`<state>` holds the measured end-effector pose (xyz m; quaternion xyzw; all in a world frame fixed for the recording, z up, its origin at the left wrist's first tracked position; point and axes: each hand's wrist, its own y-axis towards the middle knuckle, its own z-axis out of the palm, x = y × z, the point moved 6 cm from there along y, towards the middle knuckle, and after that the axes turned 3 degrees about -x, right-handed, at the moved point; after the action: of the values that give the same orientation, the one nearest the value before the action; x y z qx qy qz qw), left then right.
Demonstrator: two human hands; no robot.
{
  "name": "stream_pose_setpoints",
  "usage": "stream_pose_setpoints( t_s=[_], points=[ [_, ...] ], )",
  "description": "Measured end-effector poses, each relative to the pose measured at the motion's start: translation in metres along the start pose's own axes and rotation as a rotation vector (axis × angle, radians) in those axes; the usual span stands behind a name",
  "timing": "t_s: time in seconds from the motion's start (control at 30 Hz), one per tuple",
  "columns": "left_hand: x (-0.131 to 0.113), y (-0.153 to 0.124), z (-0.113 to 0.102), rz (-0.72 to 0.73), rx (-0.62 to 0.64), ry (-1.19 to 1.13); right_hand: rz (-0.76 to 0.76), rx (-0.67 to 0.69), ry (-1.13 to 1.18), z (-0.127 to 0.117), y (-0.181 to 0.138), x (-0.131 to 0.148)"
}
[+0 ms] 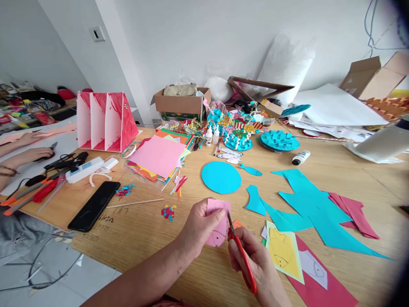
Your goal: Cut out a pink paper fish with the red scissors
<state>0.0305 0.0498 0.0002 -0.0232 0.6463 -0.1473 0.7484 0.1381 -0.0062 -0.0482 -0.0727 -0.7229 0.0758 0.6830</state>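
My left hand [201, 226] pinches a piece of pink paper [219, 238] that has a fish drawn on it in dark line. In my right hand [255, 258] are red-handled scissors [245, 260], their blades at the right edge of the pink paper. Right of my hands lie a yellow paper with a fish drawing [281, 249] and a white paper with a fish drawing [315, 266], resting on a red sheet [329, 292]. A blue paper circle [221, 177] and a cut-out blue fish [252, 170] lie beyond my hands.
Blue paper offcuts [303, 196] spread to the right. A black phone [94, 207], a wooden stick [137, 203] and a stack of coloured paper [158, 155] lie left. Glue bottles [208, 137] stand farther back. At far left, another person's hands [35, 155] work beside a power strip [84, 169].
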Motion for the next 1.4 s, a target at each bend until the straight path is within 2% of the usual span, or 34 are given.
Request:
stream_pose_setpoints(
  t_s=[0.37,0.47,0.63,0.8,1.03,1.2,1.4],
  points=[
    [0.002,0.0,0.0,-0.035,-0.024,0.009,-0.023,-0.054,0.023,-0.001,-0.003,0.001],
    [0.002,0.0,-0.001,-0.035,-0.027,0.019,-0.008,-0.018,-0.003,0.0,-0.002,-0.003],
    [0.002,0.002,-0.003,-0.06,-0.005,0.052,-0.017,-0.064,-0.041,-0.004,0.001,-0.009],
    [-0.005,0.005,-0.004,-0.081,0.112,0.097,-0.056,-0.112,-0.081,-0.005,-0.001,-0.005],
    [-0.009,0.007,-0.009,-0.097,0.276,0.109,-0.045,-0.108,-0.132,-0.007,-0.003,0.002],
    [-0.013,0.008,-0.012,-0.101,0.313,0.123,0.014,-0.022,-0.138,-0.005,-0.003,0.002],
    [-0.01,0.006,-0.015,-0.129,0.304,0.008,0.027,-0.052,-0.081,-0.002,-0.003,0.006]
  ],
)
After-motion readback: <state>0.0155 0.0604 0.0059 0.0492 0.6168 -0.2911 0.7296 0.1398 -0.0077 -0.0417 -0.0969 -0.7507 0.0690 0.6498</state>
